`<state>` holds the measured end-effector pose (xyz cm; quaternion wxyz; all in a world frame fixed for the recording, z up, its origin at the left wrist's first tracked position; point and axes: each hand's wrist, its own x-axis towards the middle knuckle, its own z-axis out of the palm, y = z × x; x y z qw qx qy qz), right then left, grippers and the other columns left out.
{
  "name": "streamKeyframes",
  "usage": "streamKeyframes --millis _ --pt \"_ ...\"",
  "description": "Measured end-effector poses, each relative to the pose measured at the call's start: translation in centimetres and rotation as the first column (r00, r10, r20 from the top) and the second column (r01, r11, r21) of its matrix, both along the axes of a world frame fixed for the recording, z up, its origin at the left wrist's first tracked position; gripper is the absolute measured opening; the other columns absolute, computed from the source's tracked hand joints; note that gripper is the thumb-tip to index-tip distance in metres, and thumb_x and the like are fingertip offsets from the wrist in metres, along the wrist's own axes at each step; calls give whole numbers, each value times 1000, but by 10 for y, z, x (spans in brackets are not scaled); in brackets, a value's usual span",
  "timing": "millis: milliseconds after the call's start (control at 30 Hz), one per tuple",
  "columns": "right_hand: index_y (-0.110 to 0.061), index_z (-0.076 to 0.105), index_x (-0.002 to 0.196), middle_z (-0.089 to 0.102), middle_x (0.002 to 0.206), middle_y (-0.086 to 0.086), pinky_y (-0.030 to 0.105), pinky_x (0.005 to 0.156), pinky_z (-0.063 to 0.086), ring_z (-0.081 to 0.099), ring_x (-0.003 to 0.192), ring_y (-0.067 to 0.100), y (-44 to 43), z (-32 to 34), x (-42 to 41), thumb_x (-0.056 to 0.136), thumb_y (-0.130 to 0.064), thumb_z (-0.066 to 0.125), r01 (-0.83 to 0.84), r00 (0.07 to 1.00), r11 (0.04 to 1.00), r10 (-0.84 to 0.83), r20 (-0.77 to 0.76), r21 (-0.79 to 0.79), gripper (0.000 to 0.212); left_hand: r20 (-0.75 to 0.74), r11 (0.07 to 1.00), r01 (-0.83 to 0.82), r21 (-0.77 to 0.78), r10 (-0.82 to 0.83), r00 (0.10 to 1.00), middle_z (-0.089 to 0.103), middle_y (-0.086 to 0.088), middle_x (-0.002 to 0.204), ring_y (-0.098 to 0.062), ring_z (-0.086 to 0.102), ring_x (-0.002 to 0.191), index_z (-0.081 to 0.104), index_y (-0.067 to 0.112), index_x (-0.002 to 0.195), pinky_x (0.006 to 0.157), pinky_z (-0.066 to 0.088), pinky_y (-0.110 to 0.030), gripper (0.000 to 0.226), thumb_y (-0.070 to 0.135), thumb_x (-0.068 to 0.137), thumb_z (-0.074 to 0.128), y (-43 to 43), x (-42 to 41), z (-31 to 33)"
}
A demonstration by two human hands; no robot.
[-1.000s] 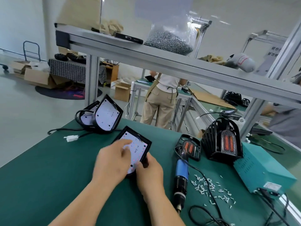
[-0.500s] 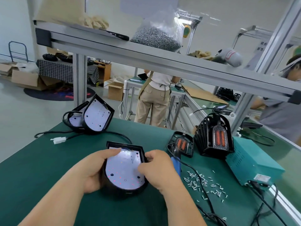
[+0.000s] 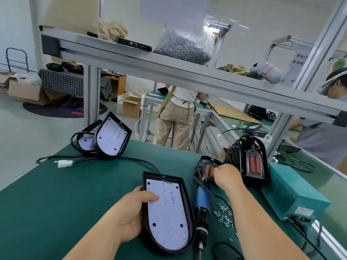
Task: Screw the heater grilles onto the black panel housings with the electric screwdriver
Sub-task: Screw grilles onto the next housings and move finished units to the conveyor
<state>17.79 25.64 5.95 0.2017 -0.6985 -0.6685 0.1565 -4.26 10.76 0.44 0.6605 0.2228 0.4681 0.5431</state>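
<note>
Head view: a green table (image 3: 56, 194) fills the bottom. The left hand (image 3: 131, 212) holds the near black panel housing (image 3: 189, 209) by its left side. The thumb lies over the rim on the white board inside; the other fingers are hidden under the housing. The housing lies flat, open side up, close to the person.

The right hand (image 3: 227, 177) is farther back and to the right. Its fingers are curled tight on a heater grille (image 3: 204, 164) that lies flat on the table. The hand hides a good part of this grille.

The electric screwdriver (image 3: 201, 207) lies between the housing and the grille, tip toward the person, with no hand on it. Its black cable (image 3: 216, 194) runs under the right arm. Just to the right of it is a little heap of loose screws (image 3: 224, 214).

Behind the right hand, more grilles (image 3: 247, 160) stand up in a stack. They lean on a teal box (image 3: 293, 194). At the back left, two more housings (image 3: 110, 137) stand tilted, with a white plug (image 3: 62, 163) lying near them.

A metal shelf (image 3: 169, 72) crosses above, with a clear bag of screws (image 3: 182, 47) on it. Past the table stands a person in tan trousers (image 3: 176, 117), with their back to the camera.
</note>
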Motion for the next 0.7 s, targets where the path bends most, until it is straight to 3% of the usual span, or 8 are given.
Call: streamKeyframes --millis 67,167,267,367,533,600,700 --pt "-1 62 120 62 123 17 33 85 47 58 104 30 12 -4 -7 101 -7 39 -6 990 998 14 139 -59 30 24 1000 14 -3 -13 1000 74 -23 101 -38 73 76 57 4 116 70 59 -46 31 -5 87 51 2 -2 -1" --pt "1 52 136 58 134 17 35 91 47 57 119 32 23 -8 -13 100 -2 36 -30 951 993 63 303 -114 40 53 999 35 -2 -35 998 73 -26 103 -39 72 76 57 4 118 65 59 -47 34 -7 88 46 2 -5 -2" --pt "-2 50 139 59 132 18 34 82 43 58 117 34 37 -16 -13 107 -22 33 80 969 984 -40 245 -158 42 67 999 50 2 -50 996 70 -28 109 -41 71 80 57 4 122 69 59 -48 38 -7 88 44 2 -5 -2" --pt "0 58 128 62 124 16 36 90 44 58 114 34 45 -23 -13 104 -48 38 146 970 976 -109 219 -160 58 85 998 67 9 -68 994 68 -30 114 -42 68 86 56 4 124 77 57 -50 40 -7 88 43 3 -5 -3" --pt "-8 58 128 60 128 12 36 100 43 54 118 33 53 -25 -13 97 -48 54 218 958 958 -175 225 -184 52 100 998 69 6 -69 993 69 -29 113 -44 68 92 57 4 124 82 56 -53 38 -6 90 44 2 -6 -2" --pt "-9 57 128 58 128 14 34 94 46 53 116 32 56 -24 -14 91 -43 62 267 959 943 -240 148 -198 50 98 998 57 5 -58 994 70 -28 110 -43 69 88 58 4 123 77 57 -50 36 -5 90 46 1 -5 -2" --pt "-5 48 130 50 128 18 24 55 36 48 83 24 59 -20 -17 87 -39 69 321 946 927 -322 26 -194 59 90 999 48 6 -48 995 71 -27 108 -40 72 82 59 5 122 70 58 -46 34 -4 90 49 1 -5 -1"
